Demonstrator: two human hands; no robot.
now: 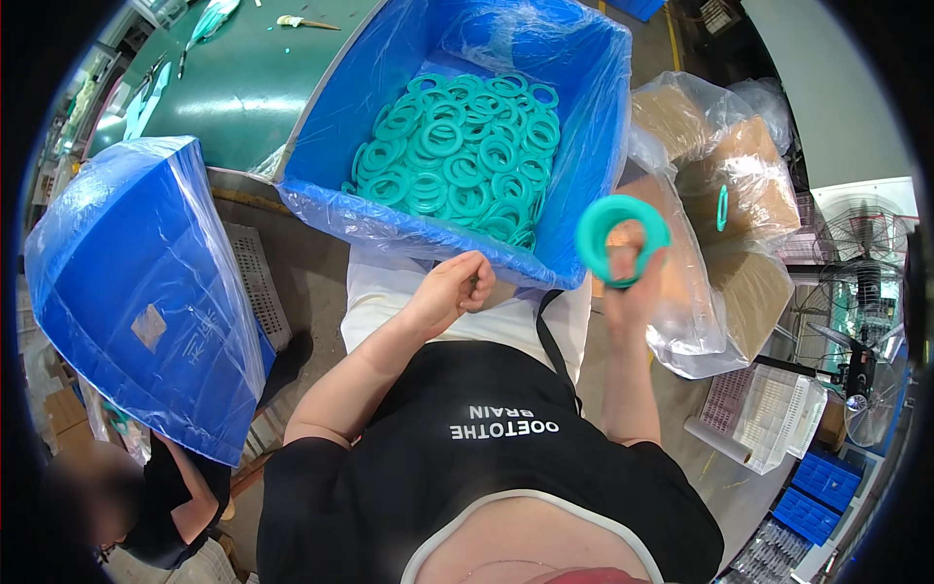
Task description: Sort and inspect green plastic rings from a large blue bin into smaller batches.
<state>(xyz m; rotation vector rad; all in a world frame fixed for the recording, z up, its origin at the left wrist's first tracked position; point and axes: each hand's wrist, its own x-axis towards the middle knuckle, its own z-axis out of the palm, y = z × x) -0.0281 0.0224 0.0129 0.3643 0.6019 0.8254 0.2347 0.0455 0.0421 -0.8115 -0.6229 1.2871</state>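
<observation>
My right hand is raised just right of the blue bin's near corner, with a teal-green ring in its grip. The fingers pass through the ring's opening. It looks thick and somewhat blurred, so I cannot tell whether it is one ring or a few stacked. At the bin's near edge, my left hand is curled closed, and whatever it may hold is hidden by the fingers. A heap of similar teal-green rings lies in the large blue bin, which is lined with clear plastic film.
A green tabletop with a brush lies behind the bin. On the left stands a tilted blue bin beside another person. Plastic-wrapped cardboard boxes, a white crate and fans are at right.
</observation>
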